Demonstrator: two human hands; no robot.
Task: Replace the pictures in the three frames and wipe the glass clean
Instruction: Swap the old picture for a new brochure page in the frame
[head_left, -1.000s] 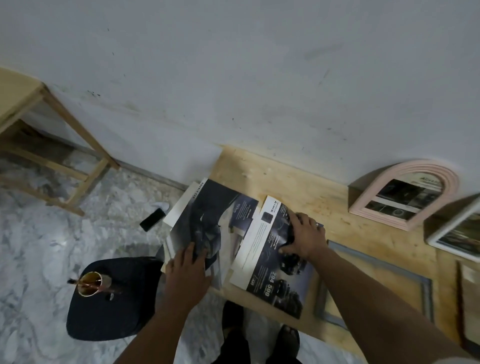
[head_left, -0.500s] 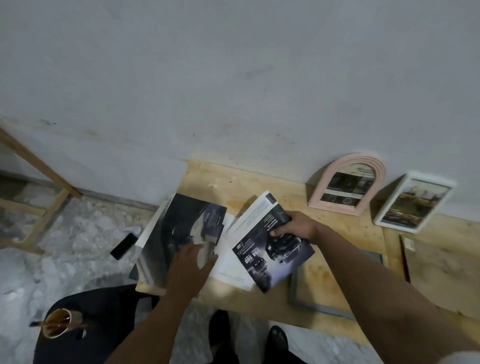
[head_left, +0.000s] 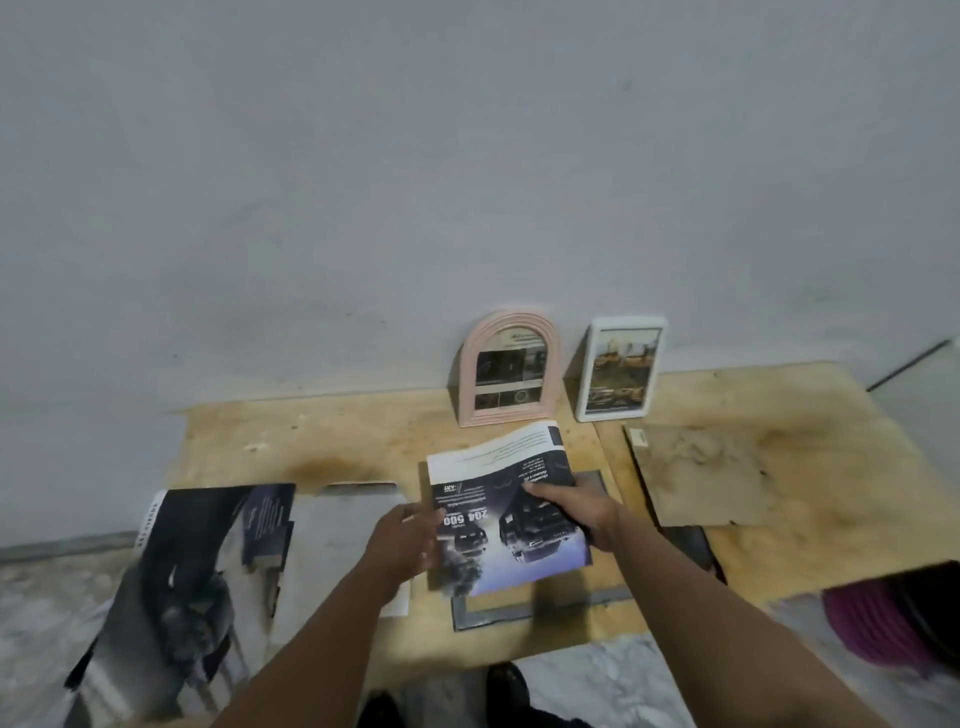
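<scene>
Two hands work over a low plywood bench (head_left: 322, 441) set against a white wall. Right hand (head_left: 579, 512) grips a printed page (head_left: 498, 499) with car pictures, thumb on top, fingers curled under its right edge; page is lifted slightly, far edge curling up. Left hand (head_left: 408, 540) is at the page's left edge, fingers partly hidden behind it, blurred, cannot tell if it pinches or just touches. Page sits over a grey frame (head_left: 491, 610) lying flat on the bench, only its near and right rails showing. Pink arched frame (head_left: 511, 366) stands upright leaning on the wall, picture inside. White rectangular frame (head_left: 621, 371) stands just beside it to the right, also with a picture. Brown backing board (head_left: 706, 475) lies flat right of the grey frame. Open magazine (head_left: 202, 566) lies at the bench's left end, overhanging the near edge, with a pale loose sheet (head_left: 343, 530) beside it. Marble floor (head_left: 623, 680) below. Purple and black object (head_left: 893, 618) at right edge, unclear what.
</scene>
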